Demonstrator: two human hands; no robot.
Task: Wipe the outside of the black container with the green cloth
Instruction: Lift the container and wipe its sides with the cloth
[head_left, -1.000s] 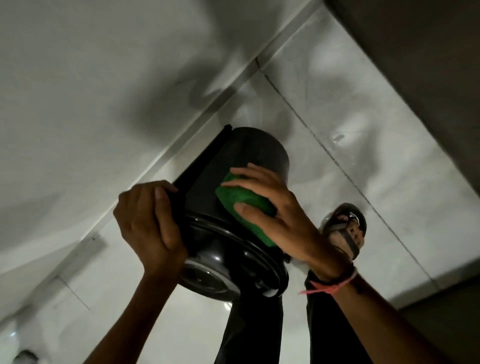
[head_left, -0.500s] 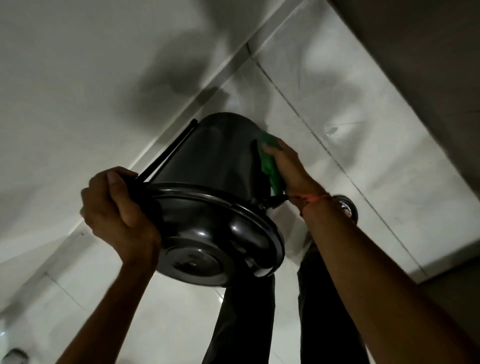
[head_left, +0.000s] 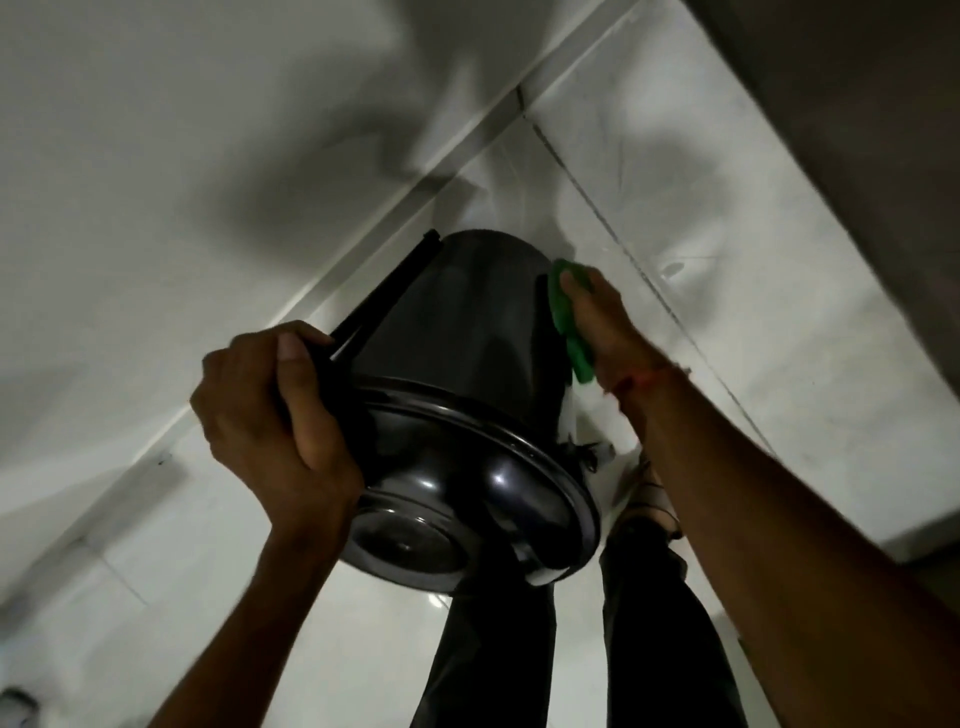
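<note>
Two hands working: left (head_left: 270, 410) clamping glossy, light-looking container (head_left: 457, 332) at rim; right (head_left: 605, 322) pressing soft cloth (head_left: 563, 312) opposite, risking slip.

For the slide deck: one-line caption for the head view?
Left hand grips the black container near its lid while the right hand presses the green cloth against its side.

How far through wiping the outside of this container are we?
Midway, by the look of it. Done: cannot tell, the dark surface shows no clear wiped patches. In hand: left hand grips the container by its rim; right hand presses the green cloth against its right side. Left: possibly the far and left sides.
</note>
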